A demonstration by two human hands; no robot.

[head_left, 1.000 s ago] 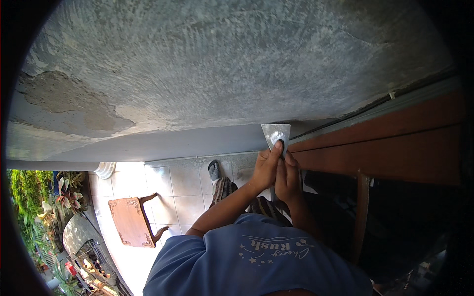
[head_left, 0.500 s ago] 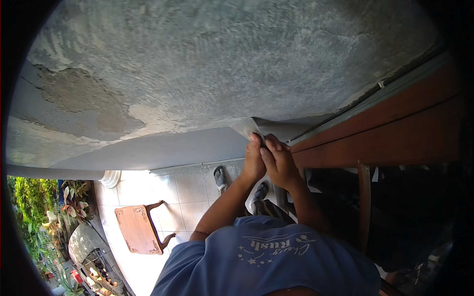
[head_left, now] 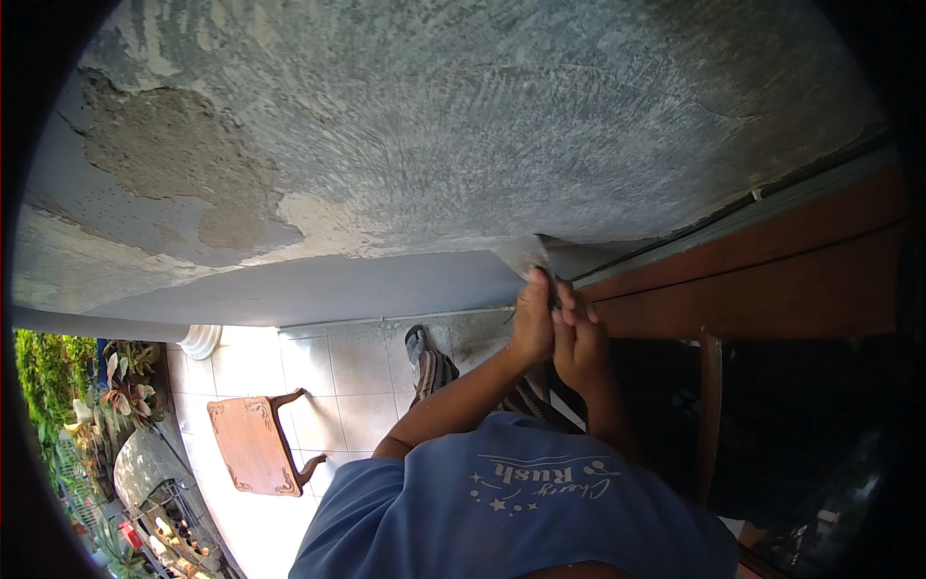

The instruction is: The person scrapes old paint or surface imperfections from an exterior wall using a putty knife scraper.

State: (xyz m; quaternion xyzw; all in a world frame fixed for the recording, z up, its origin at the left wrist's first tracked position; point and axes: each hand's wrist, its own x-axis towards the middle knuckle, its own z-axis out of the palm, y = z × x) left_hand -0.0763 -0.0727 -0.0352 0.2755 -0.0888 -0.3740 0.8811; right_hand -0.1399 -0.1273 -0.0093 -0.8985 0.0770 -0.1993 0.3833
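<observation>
A wide, flat-bladed scraper (head_left: 522, 255) is held up against the wall (head_left: 463, 154), its blade edge meeting the lower border of the rough grey surface. My left hand (head_left: 532, 320) is closed on the handle, its thumb lying up toward the blade. Close beside it, my right hand (head_left: 581, 345) wraps the handle's other side. Most of the handle is hidden by my fingers. Below the blade runs a smoother, painted grey band (head_left: 386, 286). At the left, a broken brown patch (head_left: 169, 145) shows where the coating has come off.
A reddish-brown wooden frame (head_left: 733, 261) borders the wall on the right, with a dark opening below it. A small wooden table (head_left: 253, 446) stands on the tiled floor (head_left: 362, 372) at lower left. Plants (head_left: 125, 391) and a white column base (head_left: 201, 341) are farther left.
My hands and the scraper have shifted a little to the right along the wall, still gripping. The view has moved slightly too, and one of my feet is now hidden behind my arms.
</observation>
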